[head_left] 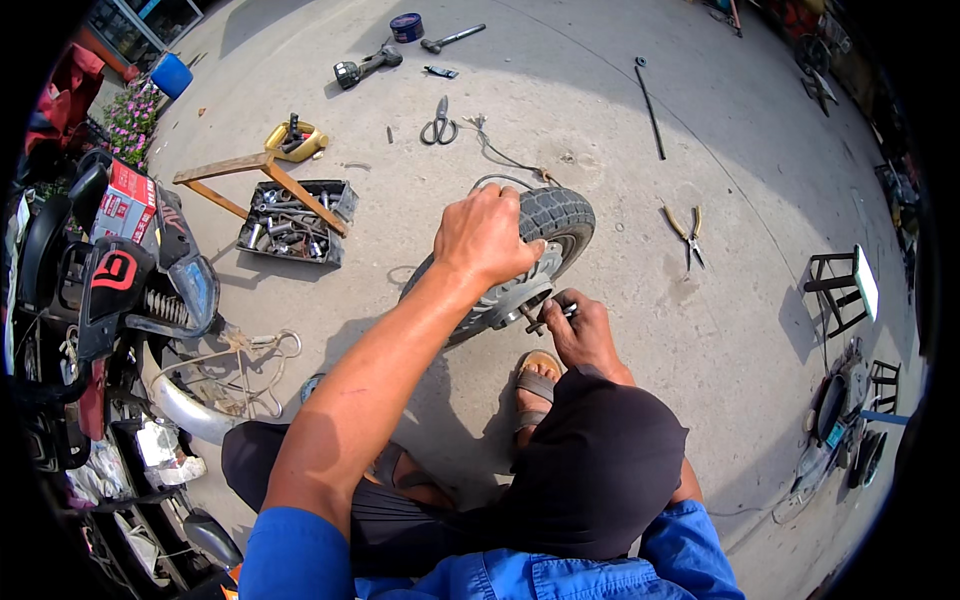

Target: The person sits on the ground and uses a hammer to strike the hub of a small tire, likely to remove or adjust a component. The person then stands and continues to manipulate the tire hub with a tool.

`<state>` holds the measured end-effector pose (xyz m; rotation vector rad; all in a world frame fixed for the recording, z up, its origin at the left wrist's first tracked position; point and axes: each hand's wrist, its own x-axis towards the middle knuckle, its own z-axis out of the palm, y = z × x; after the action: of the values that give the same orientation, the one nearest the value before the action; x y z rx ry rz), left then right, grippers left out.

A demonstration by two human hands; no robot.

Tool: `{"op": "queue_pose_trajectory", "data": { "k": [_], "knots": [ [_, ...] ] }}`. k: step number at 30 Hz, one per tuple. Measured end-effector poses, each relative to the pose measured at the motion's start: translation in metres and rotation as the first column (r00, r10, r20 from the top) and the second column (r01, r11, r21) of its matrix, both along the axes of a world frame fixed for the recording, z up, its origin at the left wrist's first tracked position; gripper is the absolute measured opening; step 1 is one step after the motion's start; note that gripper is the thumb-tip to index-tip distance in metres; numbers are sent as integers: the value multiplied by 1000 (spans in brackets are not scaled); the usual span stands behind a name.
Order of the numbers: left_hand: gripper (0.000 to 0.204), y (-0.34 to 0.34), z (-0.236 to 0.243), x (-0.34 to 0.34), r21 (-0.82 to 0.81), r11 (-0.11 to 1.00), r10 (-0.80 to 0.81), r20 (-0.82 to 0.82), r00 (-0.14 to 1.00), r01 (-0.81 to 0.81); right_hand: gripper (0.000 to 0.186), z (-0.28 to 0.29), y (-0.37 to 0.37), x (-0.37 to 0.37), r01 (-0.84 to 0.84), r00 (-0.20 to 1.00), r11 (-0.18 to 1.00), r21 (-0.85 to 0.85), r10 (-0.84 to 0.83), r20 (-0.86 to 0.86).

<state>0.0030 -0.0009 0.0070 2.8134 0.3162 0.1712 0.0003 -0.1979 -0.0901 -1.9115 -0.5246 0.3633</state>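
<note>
A motor-scooter type wheel [560, 207] with a black treaded tyre and a grey metal hub [515, 300] stands upright on the ground before me. My left hand [485, 235] lies over the top of the tyre, fingers curled round it and thumb toward the hub side. Close to the hub's axle end, my right hand [588, 335] is closed on a short metal tool [568, 310]; most of it is hidden by my fingers, so its kind does not show. A cable [520, 165] with loose wire ends runs out from behind the wheel.
Beyond the wheel lie scissors [439, 125], a power tool [368, 65], a hammer [453, 39] and a round tin [406, 27]. Pliers [687, 238] and a long bar [650, 110] are to the right. A toolbox [300, 225] and scooter parts [130, 280] stand left; a stool [845, 290] stands right.
</note>
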Motion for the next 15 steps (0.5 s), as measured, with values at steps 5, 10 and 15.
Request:
{"op": "queue_pose_trajectory", "data": {
  "k": [5,10,15],
  "knots": [
    [55,-3,-3,2,-6,1000,6,31,1000,-6,21,5,-1,-1,7,1000,999,-36,-6,30],
    [56,3,-2,0,7,1000,22,6,1000,-22,17,-13,11,-4,-12,992,997,71,3,122],
    [57,-2,-1,3,2,1000,-5,19,1000,5,18,-6,2,-2,-38,976,999,7,35,216]
  ]
}}
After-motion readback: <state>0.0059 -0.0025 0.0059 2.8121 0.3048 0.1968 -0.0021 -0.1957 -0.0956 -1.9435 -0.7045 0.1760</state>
